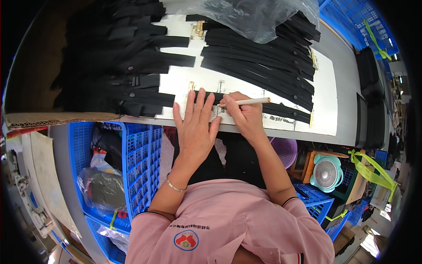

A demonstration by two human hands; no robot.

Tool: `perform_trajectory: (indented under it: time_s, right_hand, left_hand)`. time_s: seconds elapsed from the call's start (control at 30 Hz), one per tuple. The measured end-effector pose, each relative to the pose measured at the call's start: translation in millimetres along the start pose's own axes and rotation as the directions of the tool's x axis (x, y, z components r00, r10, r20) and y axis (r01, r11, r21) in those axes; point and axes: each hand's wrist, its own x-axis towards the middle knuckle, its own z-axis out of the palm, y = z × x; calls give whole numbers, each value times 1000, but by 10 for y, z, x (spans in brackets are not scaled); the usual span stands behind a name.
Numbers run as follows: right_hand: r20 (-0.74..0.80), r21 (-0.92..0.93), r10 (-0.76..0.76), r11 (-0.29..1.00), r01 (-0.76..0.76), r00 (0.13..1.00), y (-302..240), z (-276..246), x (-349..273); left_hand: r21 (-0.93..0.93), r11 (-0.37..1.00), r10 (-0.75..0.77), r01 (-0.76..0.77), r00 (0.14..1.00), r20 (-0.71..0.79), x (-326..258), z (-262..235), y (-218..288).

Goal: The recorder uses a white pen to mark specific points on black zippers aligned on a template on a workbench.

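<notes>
Left hand [194,128] lies spread; right hand [247,116] pinches.

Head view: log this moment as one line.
left hand: spread over black strip | right hand: holding white pen, tip pointing left | beneath: white board | beyond: more black strips, clear plastic

Markings: shirt print and marks on the white sheet.
The pink shirt [246,207] carries, on the wearer's left chest, a single line of small dark characters [190,226], inverted in this view, and, adjacent to it, a round emblem [186,240] with a blue outline, red shapes and a small central mark. The white sheet [327,114] on the surface [345,79] bears a smudged dark marking [281,119] near its front edge and a cross-like line mark [221,84] farther in; neither is legible as text.
</notes>
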Motion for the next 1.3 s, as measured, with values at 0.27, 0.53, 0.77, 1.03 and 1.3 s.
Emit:
perform_trajectory:
  time_s: [0.27,0.53,0.77,1.03,1.3]
  right_hand:
    - [-233,103,46,994,-23,971,-51,-378,-147]
    - [-342,-14,78,996,-88,937,136,-778,-241]
    - [-334,16,95,995,-95,938,162,-755,-238]
    - [-347,17,58,998,-56,936,189,-742,-268]
    - [-377,-91,-23,996,-12,926,240,-726,-251]
  left_hand:
    - [25,1000,18,-17,999,-36,-8,15,-11]
    - [6,1000,25,-25,1000,-1,11,-11,-2]
    - [-165,954,239,-249,968,-83,103,208,472]
    - [-247,935,191,-256,947,-259,398,518,732]
    - [-222,945,178,-240,947,-266,405,526,746]
